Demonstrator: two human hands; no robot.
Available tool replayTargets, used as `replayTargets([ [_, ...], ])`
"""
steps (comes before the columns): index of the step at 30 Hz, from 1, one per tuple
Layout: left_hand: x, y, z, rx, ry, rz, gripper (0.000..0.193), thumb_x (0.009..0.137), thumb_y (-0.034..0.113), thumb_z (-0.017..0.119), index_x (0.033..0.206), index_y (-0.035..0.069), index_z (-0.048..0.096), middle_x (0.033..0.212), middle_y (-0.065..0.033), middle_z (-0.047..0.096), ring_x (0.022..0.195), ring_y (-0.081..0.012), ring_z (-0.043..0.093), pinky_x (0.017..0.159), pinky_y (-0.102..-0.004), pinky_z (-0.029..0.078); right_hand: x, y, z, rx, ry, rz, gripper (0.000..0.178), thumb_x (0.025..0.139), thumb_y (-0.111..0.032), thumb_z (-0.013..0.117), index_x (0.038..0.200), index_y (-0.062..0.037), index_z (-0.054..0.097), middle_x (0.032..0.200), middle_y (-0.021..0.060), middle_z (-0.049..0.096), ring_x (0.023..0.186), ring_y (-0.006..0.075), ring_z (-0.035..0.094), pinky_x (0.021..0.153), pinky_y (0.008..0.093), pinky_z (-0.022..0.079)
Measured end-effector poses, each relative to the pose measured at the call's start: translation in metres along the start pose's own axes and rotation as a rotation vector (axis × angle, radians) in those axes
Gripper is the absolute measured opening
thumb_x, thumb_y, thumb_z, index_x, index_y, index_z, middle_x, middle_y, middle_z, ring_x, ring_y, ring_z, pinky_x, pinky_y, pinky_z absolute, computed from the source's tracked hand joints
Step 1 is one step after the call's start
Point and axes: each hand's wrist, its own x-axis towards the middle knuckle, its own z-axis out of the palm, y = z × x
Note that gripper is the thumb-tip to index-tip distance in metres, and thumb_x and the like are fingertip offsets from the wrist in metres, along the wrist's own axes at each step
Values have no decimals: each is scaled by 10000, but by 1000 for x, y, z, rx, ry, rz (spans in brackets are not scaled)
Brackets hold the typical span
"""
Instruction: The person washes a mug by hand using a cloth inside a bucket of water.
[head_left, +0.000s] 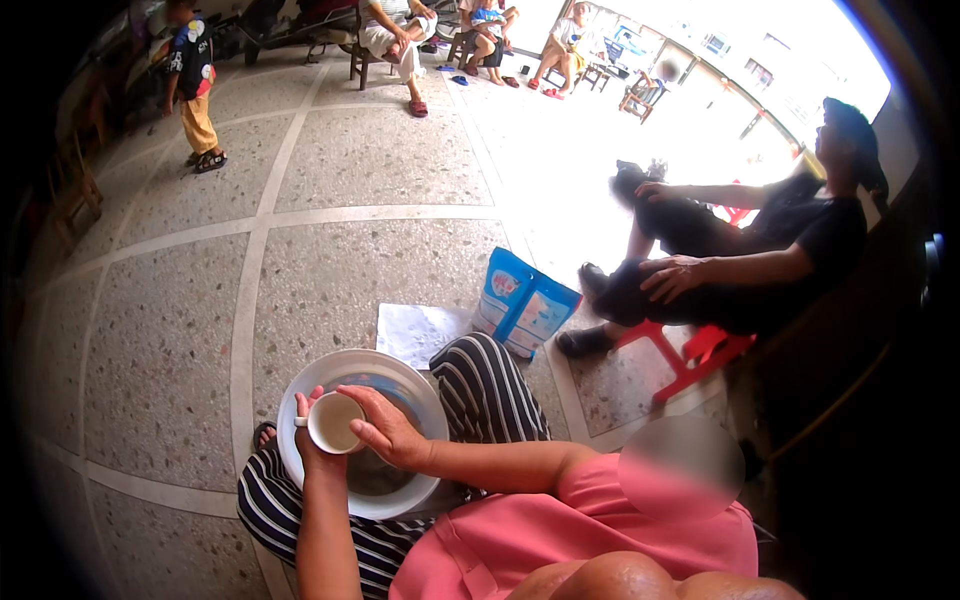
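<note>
Both of my hands are on a white mug [335, 424], which is tilted so that its pale inside shows. My left hand [320, 458] grips it from below and the left, with fingertips beside the handle. From the right, my right hand [392, 430] is closed around the rim and side, its thumb near the opening. Under the mug is a wide white basin [432, 395] between my knees. Its inside looks grey, and my hands hide part of it; I cannot tell how much liquid it holds.
Beyond my right knee stands a blue and white pouch [527, 305], with a white sheet of paper [418, 335] beside it on the floor. A person in black [790, 240] sits on a red stool [690, 365] at the right. Farther off are several seated people and a standing person [195, 85].
</note>
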Motion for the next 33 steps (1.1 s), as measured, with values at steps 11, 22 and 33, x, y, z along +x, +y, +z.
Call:
replayTargets([
  [11,-14,-11,13,293,-125,-160,376,944,403,451,1058,65,568,940,-76,603,830,-182,609,696,-289,508,17,16,-18,449,-309,294,301,950,-248,485,1113,-9,567,1101,51,587,1060,137,513,934,299,395],
  [22,1,-9,18,727,188,560,346,959,319,464,1014,-8,563,901,-99,604,827,-161,568,768,-286,463,-19,6,-14,-491,-273,-392,355,722,-82,614,1065,-3,573,1081,190,566,1057,334,538,905,433,424],
  [33,-19,-12,36,1162,105,788,300,967,265,443,998,7,593,800,-110,634,759,-183,613,705,-307,483,-15,15,18,-88,-297,202,127,726,-48,596,840,6,583,795,214,596,720,282,598,653,361,485],
])
